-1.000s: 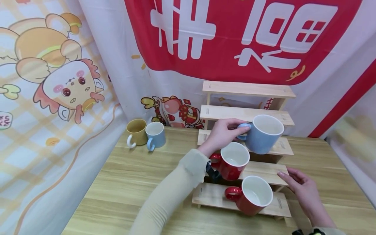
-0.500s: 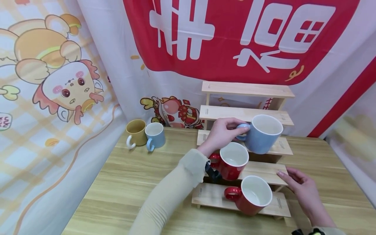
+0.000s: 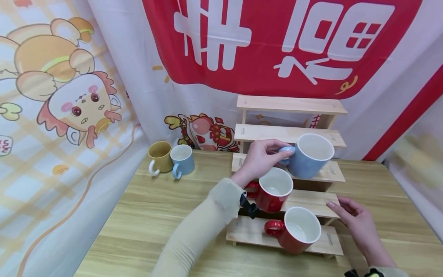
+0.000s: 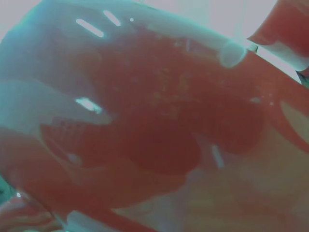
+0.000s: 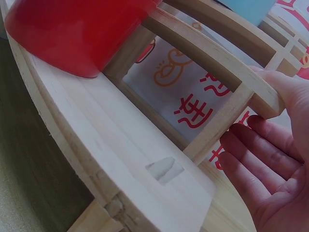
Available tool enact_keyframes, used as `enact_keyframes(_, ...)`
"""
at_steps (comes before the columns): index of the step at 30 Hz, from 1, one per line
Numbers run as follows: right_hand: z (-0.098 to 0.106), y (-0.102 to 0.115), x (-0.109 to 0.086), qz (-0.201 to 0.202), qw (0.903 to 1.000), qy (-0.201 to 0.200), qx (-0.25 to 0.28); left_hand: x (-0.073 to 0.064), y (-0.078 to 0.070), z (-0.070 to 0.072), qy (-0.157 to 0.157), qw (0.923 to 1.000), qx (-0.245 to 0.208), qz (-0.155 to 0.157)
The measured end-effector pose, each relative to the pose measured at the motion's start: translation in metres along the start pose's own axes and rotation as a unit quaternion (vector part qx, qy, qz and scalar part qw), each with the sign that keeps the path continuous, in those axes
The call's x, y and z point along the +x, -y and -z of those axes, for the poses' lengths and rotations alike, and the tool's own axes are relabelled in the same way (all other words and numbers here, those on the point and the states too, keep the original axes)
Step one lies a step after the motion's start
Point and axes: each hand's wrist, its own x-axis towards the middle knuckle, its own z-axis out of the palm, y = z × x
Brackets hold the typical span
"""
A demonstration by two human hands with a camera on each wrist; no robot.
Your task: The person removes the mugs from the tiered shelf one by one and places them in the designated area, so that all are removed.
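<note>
My left hand point(image 3: 259, 157) pinches the handle of a blue mug point(image 3: 309, 161) with a white inside, over the middle step of a wooden tiered stand point(image 3: 291, 104). In the head view the mug's base overlaps that step. Just below the left wrist is a red mug point(image 3: 271, 198) on the second step from the bottom. Another red mug point(image 3: 297, 236) stands on the lowest step. My right hand point(image 3: 358, 223) holds the right end of the second step, thumb on top. The right wrist view shows its other fingers point(image 5: 251, 176) beneath the board's end. A red glossy surface point(image 4: 159, 130) fills the left wrist view.
To the left on the wooden table point(image 3: 149, 223) stand a mustard mug point(image 3: 161, 156) with a white handle and a smaller light blue mug point(image 3: 183, 159), side by side. A printed cloth point(image 3: 214, 92) hangs behind the stand, and another patterned cloth point(image 3: 69, 165) borders the left side.
The blue mug's base has shifted slightly toward the back of the step, with the left hand keeping its grip on the handle. My right hand stays at the stand's edge.
</note>
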Motion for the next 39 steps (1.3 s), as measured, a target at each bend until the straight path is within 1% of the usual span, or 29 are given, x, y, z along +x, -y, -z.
enact_keyframes(3,0.000,0.000,0.000,0.000,1.0000,0.001,-0.002,-0.002,-0.001,0.001,-0.006,0.9999,-0.006,-0.013)
enact_keyframes(5,0.000,-0.001,-0.001,0.000,1.0000,0.000,-0.004,-0.003,-0.003,0.003,-0.010,0.9995,-0.019,-0.025)
enact_keyframes(10,0.001,-0.002,-0.002,0.000,1.0000,-0.001,0.001,-0.007,-0.014,0.010,-0.025,0.9971,-0.052,-0.049)
enact_keyframes(15,0.002,-0.002,-0.002,-0.002,1.0000,-0.001,0.001,-0.011,-0.024,0.021,-0.052,0.9940,-0.083,-0.048)
enact_keyframes(17,0.002,-0.002,-0.002,-0.002,1.0000,-0.001,-0.001,-0.013,-0.025,0.026,-0.062,0.9926,-0.092,-0.051)
enact_keyframes(21,0.002,-0.002,-0.002,0.000,1.0000,0.000,-0.003,-0.017,-0.025,0.041,-0.073,0.9896,-0.101,-0.073)
enact_keyframes(24,0.001,-0.001,-0.001,0.001,1.0000,0.001,-0.002,-0.021,-0.023,0.055,-0.079,0.9867,-0.107,-0.093)
enact_keyframes(27,0.001,-0.001,-0.001,0.003,1.0000,0.001,-0.006,-0.026,-0.022,0.069,-0.090,0.9837,-0.114,-0.106)
enact_keyframes(32,0.001,-0.001,-0.001,0.007,1.0000,0.001,-0.004,-0.036,-0.021,0.093,-0.115,0.9803,-0.112,-0.116)
enact_keyframes(37,0.001,-0.002,0.000,0.012,0.9999,0.000,-0.001,-0.048,-0.018,0.115,-0.146,0.9782,-0.090,-0.117)
enact_keyframes(39,0.000,-0.002,0.000,0.014,0.9999,0.000,0.000,-0.053,-0.017,0.123,-0.154,0.9771,-0.079,-0.124)
